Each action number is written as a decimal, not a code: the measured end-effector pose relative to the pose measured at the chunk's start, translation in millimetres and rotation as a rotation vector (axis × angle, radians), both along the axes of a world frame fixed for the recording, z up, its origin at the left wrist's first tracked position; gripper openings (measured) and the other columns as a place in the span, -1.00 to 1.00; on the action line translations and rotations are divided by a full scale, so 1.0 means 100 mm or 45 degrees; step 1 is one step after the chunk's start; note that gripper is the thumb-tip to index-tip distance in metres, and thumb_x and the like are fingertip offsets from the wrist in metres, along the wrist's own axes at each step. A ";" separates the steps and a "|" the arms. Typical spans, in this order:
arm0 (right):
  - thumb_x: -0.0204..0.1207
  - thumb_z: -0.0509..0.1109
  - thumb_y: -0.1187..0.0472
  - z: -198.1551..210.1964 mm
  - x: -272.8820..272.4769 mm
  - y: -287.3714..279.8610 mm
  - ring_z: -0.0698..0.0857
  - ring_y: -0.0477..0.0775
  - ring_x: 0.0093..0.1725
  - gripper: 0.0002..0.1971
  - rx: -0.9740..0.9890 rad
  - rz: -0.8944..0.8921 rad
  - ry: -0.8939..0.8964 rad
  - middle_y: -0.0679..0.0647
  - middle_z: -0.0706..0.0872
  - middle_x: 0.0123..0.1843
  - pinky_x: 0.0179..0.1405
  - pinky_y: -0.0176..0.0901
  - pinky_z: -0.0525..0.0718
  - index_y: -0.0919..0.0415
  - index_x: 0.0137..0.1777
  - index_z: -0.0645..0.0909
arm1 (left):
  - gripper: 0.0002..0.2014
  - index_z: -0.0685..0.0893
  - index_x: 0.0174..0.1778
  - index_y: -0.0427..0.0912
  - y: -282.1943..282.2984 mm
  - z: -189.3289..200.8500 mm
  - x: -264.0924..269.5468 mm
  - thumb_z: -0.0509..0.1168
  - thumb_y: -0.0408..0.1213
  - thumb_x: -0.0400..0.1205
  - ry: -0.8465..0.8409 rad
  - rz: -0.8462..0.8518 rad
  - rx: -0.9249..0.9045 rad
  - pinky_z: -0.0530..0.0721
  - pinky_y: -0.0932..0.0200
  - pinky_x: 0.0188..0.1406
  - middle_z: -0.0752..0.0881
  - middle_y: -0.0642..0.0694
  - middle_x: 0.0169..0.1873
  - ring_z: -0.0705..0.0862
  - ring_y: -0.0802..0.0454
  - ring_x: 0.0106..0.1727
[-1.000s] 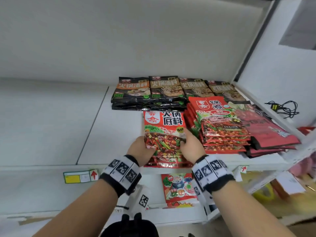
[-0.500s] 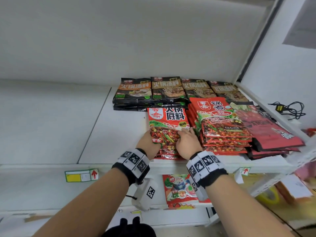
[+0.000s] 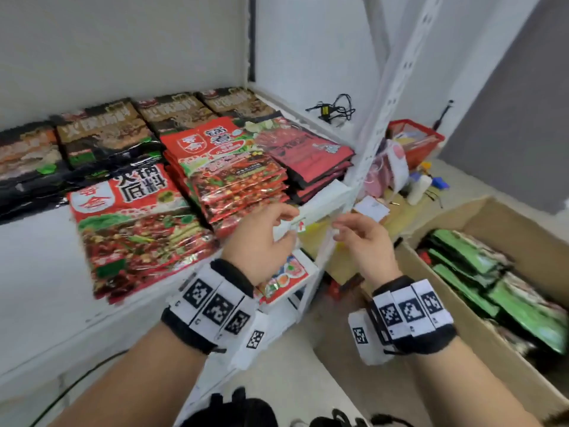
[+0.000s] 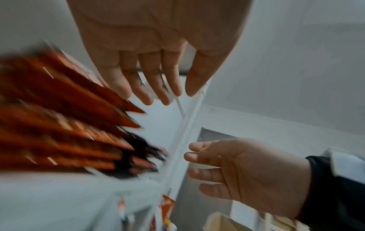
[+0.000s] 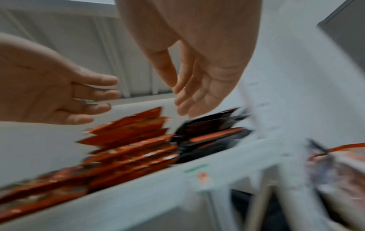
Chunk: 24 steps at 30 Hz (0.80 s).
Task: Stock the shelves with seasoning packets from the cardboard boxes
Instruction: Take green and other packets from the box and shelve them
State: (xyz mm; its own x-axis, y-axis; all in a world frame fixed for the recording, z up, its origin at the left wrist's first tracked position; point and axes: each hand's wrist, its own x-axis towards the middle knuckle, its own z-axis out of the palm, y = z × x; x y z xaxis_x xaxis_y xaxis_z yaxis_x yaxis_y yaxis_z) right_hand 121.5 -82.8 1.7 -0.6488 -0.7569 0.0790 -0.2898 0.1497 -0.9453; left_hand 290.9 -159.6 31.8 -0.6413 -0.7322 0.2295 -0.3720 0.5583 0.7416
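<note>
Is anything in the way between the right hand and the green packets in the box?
Nothing visible. The right hand is empty and hangs in the air near the shelf post. The box is open on top, and the green packets lie uncovered inside, lower and to the right.

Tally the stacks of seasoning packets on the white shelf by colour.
Black-and-brown seasoning packet stacks: 4
Bright red seasoning packet stacks: 2
Dark red, black-edged seasoning packet stack: 1
Total: 7

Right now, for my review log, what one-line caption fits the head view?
Both hands, left and right, empty and open between the stocked shelf and the cardboard box of green packets.
</note>
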 end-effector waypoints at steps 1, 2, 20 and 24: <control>0.55 0.32 0.39 -0.06 -0.24 0.20 0.68 -0.10 -0.18 -0.85 0.052 -0.098 0.013 0.02 0.72 -0.11 -0.10 -0.38 0.60 0.27 0.04 0.68 | -0.72 0.61 0.21 -0.08 0.09 -0.09 -0.21 0.28 -0.33 0.58 -0.034 -0.082 0.034 0.38 0.42 0.01 0.63 0.08 0.08 0.56 0.15 0.11; 0.54 0.34 0.38 -0.12 -0.48 0.39 0.67 -0.09 -0.19 -0.86 0.088 -0.193 0.008 0.04 0.73 -0.11 -0.08 -0.37 0.59 0.27 0.03 0.70 | -0.72 0.62 0.20 -0.08 0.17 -0.17 -0.40 0.28 -0.34 0.57 -0.065 -0.147 0.065 0.39 0.42 0.02 0.65 0.05 0.09 0.58 0.13 0.13; 0.57 0.33 0.09 -0.92 -2.95 1.27 0.72 0.01 -0.12 -0.81 1.178 0.135 0.198 0.05 0.76 -0.08 -0.14 -0.21 0.64 0.17 -0.03 0.71 | -0.72 0.61 0.25 0.01 0.49 -0.66 -3.29 0.24 -0.17 0.62 -0.450 -0.600 -0.082 0.47 0.29 0.14 0.62 0.04 0.25 0.58 0.10 0.25; 0.60 0.30 0.05 -1.28 -2.91 1.24 0.68 0.13 0.19 -0.65 1.515 0.449 0.223 0.17 0.71 0.23 0.00 -0.21 0.56 0.24 0.26 0.64 | -0.71 0.61 0.26 -0.01 0.45 -0.56 -3.74 0.25 -0.16 0.60 -0.407 -0.739 -0.158 0.47 0.25 0.19 0.65 0.01 0.23 0.59 0.06 0.24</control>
State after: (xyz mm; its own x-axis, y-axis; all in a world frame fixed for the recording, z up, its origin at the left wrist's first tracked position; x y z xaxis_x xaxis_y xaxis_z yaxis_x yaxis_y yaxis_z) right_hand -169.4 41.6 -126.3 -0.4466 -0.5481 -0.7072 -0.5956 0.7719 -0.2222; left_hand -83.2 -114.1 -24.4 -0.9732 -0.2286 0.0233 -0.1762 0.8077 0.5626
